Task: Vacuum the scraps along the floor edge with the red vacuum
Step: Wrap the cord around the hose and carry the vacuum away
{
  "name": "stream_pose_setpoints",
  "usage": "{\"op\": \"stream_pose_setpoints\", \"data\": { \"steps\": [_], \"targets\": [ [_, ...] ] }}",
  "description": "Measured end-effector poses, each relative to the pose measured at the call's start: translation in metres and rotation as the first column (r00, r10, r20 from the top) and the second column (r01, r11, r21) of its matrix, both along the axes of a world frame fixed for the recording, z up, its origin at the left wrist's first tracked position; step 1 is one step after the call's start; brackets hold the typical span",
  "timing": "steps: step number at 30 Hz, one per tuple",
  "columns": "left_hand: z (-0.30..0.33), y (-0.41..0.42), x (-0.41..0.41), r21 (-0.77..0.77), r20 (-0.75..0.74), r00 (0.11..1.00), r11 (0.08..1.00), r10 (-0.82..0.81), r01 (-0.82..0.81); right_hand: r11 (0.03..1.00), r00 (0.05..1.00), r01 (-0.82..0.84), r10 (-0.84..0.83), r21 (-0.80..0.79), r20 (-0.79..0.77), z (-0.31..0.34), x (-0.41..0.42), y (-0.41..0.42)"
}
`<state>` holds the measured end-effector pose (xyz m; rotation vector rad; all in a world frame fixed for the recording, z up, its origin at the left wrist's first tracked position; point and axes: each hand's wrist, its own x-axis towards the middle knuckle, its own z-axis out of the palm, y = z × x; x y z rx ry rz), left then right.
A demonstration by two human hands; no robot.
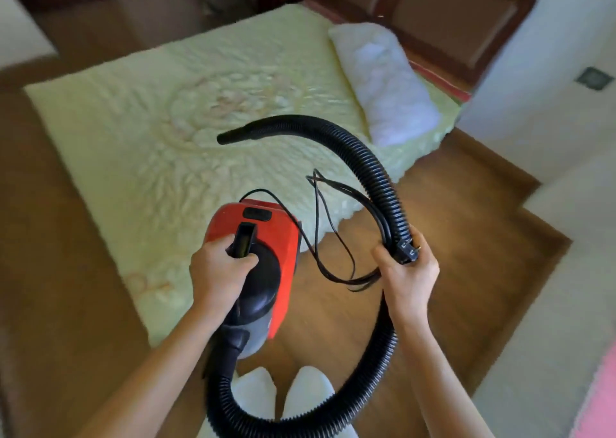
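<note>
The red vacuum [266, 234] hangs in the air in front of me, over the corner of the bed. My left hand [218, 269] grips its black top handle. A black ribbed hose [370, 157] loops from the vacuum's rear, past my feet, up to the right and arcs over the bed, ending in a black nozzle [230, 136]. My right hand [408, 271] holds the hose together with the bundled black power cord [325, 234] and its plug [408, 249]. No scraps are visible on the floor.
A bed with a pale yellow quilted cover [166, 131] fills the middle, with a white pillow [383, 81] and a dark wooden headboard [450, 14]. Brown wooden floor [450, 237] runs along the bed's right side to a white wall [550, 111]. My white slippers [283, 394] are below.
</note>
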<state>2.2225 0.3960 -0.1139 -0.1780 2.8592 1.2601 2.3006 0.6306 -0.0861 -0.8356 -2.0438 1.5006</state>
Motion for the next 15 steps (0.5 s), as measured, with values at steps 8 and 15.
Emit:
{"op": "stream_pose_setpoints", "data": {
  "steps": [8, 15],
  "targets": [
    [-0.004, -0.179, 0.066, 0.007, 0.016, 0.943, 0.943, 0.333, -0.333, 0.938, 0.937, -0.346, 0.347, -0.018, 0.029, -0.014, -0.029, -0.165],
    [-0.015, -0.337, 0.126, 0.001, 0.068, 0.841, 0.843, 0.536, -0.537, 0.827, 0.824, -0.561, 0.562, -0.032, 0.071, -0.029, -0.028, -0.344]
  ]
}}
